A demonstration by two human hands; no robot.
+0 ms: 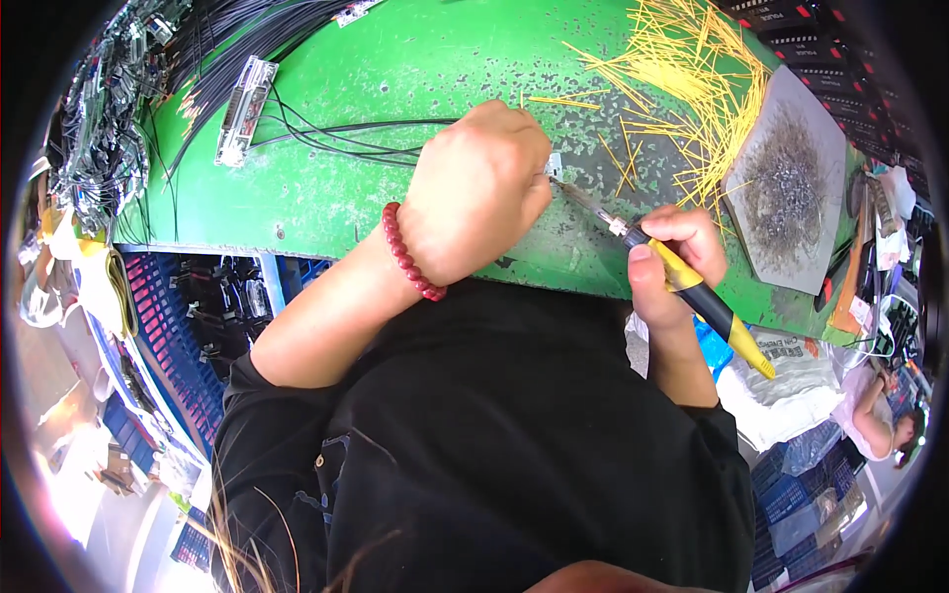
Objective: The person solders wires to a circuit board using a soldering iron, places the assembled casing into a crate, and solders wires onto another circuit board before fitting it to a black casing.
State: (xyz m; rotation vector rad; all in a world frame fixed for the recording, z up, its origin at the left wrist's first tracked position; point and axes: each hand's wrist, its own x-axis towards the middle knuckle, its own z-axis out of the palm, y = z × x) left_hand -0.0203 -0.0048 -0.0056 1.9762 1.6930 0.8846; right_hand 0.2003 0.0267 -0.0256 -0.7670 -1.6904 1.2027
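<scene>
My left hand (484, 188) is closed over the ends of several thin black wires (346, 138), and its fingertips are mostly hidden. From the far side of its thumb a small whitish piece (555, 163) sticks out. In my right hand (682, 257) is a soldering iron (707, 298) with a yellow and black handle, held like a pen. Its metal tip points up and left and meets or nearly meets the small piece beside my left thumb. The wires lead left to a clear plastic housing (245, 111) lying on the green tabletop (326, 198).
Loose yellow wires (682, 79) lie heaped at the far right. Beside them sits a grey board (791, 183) with dark residue. A bundle of black wires (237, 40) and clustered clear parts (114, 119) fill the far left. A blue crate (178, 336) stands below the table's left edge.
</scene>
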